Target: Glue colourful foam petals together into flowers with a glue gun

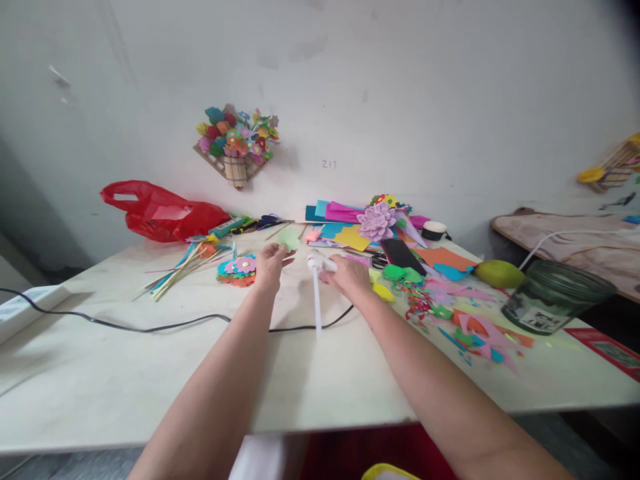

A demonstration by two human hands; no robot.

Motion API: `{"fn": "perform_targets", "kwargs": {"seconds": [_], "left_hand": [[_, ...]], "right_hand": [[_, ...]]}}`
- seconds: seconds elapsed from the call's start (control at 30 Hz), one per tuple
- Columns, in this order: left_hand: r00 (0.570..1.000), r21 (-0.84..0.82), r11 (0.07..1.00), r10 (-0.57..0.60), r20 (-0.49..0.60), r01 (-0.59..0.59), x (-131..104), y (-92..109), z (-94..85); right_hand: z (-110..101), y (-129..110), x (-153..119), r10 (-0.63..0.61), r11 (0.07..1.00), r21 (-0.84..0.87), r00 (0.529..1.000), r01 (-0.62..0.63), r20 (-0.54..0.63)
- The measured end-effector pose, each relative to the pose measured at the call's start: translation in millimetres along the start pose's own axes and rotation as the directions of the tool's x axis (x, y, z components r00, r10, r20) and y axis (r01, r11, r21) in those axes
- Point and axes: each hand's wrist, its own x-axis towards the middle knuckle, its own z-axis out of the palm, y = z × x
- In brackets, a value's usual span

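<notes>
Left hand pinches green cutout by edge; right hand grasps glue gun. Aim clear of skin, cord slack at 6 o'clock.

Two bare forearms, bare hands

Soft, diffuse, slightly muted light; faint shadows on table; upper right corner dark; edges stretched, hazy
</notes>
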Motion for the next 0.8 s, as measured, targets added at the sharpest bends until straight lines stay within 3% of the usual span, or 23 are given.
{"fn": "perform_targets", "kwargs": {"seconds": [0.1,0.17,0.27,0.33,0.4,0.6,0.8], "left_hand": [[0.996,0.006,0.998,-0.067,0.053,0.067,0,-9,-2.6],[0.988,0.007,0.992,-0.123,0.099,0.123,0,-15,-5.0],[0.96,0.03,0.977,-0.214,0.179,0.212,-2,-22,-8.7],[0.937,0.053,0.962,-0.272,0.22,0.267,-3,-26,-11.0],[0.922,0.064,0.953,-0.302,0.24,0.295,-4,-28,-12.9],[0.91,0.028,0.946,-0.317,0.269,0.322,-1,-28,-16.7],[0.904,0.044,0.944,-0.325,0.278,0.326,-1,-28,-17.0]], "right_hand": [[-1,14,7,0.137,0.974,0.191,0.989,-0.124,-0.059],[-2,22,12,0.191,0.906,0.399,0.977,-0.14,-0.093],[-3,30,16,0.132,0.678,0.728,0.991,-0.104,0.019],[-4,33,16,0.05,0.532,0.842,0.996,-0.088,0.072],[-7,34,15,-0.018,0.467,0.881,0.996,-0.072,0.091],[-17,28,8,-0.147,0.522,0.852,0.981,-0.031,0.126],[-22,22,4,-0.174,0.605,0.796,0.978,0.016,0.113]]}}
